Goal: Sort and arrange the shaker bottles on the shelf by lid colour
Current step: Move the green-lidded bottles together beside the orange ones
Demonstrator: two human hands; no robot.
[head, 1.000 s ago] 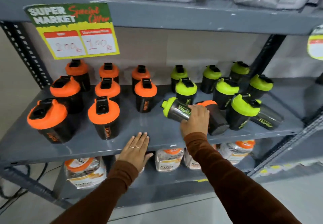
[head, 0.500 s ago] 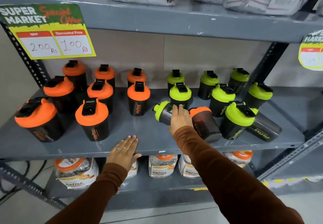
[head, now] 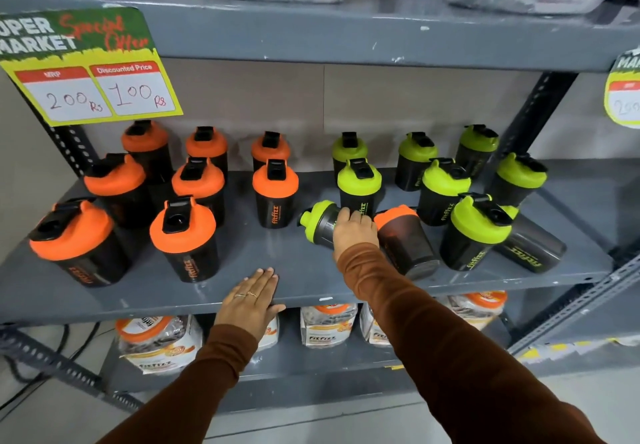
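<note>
The person's right hand (head: 353,234) lies over a green-lidded shaker bottle (head: 318,221) that is tipped on its side near the middle of the grey shelf (head: 311,270), its lid pointing left. The fingers (head: 360,218) curve down over the dark body and appear closed around it, though the palm hides the underside. Just to the right, touching or nearly touching that hand, an orange-lidded bottle (head: 405,239) leans at a tilt among the green ones.

The left hand (head: 252,299) rests flat and spread on the shelf's front edge, holding nothing (rings show on 2 fingers).

On the left part of the shelf stand 8 upright orange-lidded bottles (head: 187,235), the nearest to the middle being one with a visible "fitfizz" label (head: 275,194). On the right stand 7 upright green-lidded bottles (head: 360,183); the front one (head: 476,232) partly hides another bottle (head: 533,249) lying on its side behind it.

A yellow and green price sign (head: 86,69) hangs from the upper shelf at left, reading 200 and 100. Orange-lidded packaged jars (head: 159,343) sit on the shelf below.
</note>
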